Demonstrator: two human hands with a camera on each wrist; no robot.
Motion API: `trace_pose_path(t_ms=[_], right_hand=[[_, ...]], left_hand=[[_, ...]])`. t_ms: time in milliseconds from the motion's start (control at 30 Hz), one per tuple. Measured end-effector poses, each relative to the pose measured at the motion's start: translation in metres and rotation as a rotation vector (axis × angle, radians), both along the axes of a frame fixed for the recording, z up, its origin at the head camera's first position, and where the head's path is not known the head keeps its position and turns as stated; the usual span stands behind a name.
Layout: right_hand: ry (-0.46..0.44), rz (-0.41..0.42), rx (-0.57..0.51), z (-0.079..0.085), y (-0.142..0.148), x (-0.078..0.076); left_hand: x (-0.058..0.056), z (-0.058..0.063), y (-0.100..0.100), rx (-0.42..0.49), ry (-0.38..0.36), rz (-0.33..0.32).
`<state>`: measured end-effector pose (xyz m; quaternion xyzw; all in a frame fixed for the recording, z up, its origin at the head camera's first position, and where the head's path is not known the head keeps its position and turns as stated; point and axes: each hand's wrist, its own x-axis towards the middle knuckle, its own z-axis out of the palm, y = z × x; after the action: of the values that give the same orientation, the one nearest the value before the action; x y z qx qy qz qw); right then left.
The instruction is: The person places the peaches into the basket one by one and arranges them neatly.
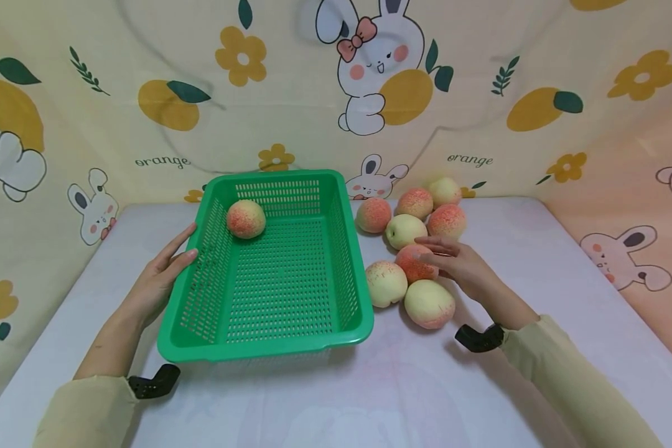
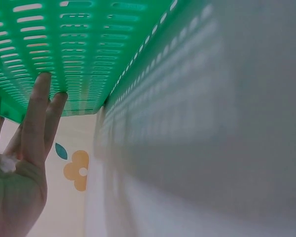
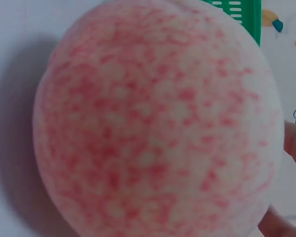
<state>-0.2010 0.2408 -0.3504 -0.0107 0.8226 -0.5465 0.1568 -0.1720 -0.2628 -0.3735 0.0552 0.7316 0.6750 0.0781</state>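
Observation:
A green plastic basket (image 1: 280, 348) with slotted walls stands left of centre, one peach (image 1: 246, 219) inside its far left corner. My left hand (image 1: 155, 283) rests against the basket's left side. In the left wrist view its straight fingers (image 2: 35, 118) touch the slotted outer wall. My right hand (image 1: 462, 264) reaches over a reddish peach (image 1: 414, 264), fingers extended at its far right side; firm contact cannot be made out. Beside that peach lie a pale yellow peach (image 1: 386, 284) and a larger pale one (image 1: 430, 305). A speckled peach (image 3: 158, 123) hides most of the right hand in the right wrist view.
Several more peaches, among them a red one (image 1: 374, 215) and a yellow one (image 1: 406, 231), cluster right of the basket towards the back. A white-covered table (image 1: 291, 398) lies beneath, with a printed cloth (image 1: 291, 112) hanging behind it.

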Motion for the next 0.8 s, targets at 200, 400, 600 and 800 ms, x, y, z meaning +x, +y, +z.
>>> trace_pose_path(t_ms=[200, 400, 600, 800], right_hand=[[-0.049, 0.040, 0.000, -0.0048, 0.0038, -0.0018], [-0.050, 0.086, 0.010, -0.0061, 0.0073, -0.0027], [-0.041, 0.099, 0.030, -0.0070, 0.0084, -0.0050], [-0.055, 0.070, 0.054, -0.0077, 0.0062, -0.0054]], left_hand=[[-0.0006, -0.0004, -0.0002, -0.020, 0.000, 0.006], [-0.0008, -0.0013, -0.0005, -0.015, 0.001, 0.002], [-0.0009, -0.0019, -0.0004, -0.026, 0.008, 0.010], [-0.0003, -0.0022, 0.0004, -0.031, 0.018, 0.015]])
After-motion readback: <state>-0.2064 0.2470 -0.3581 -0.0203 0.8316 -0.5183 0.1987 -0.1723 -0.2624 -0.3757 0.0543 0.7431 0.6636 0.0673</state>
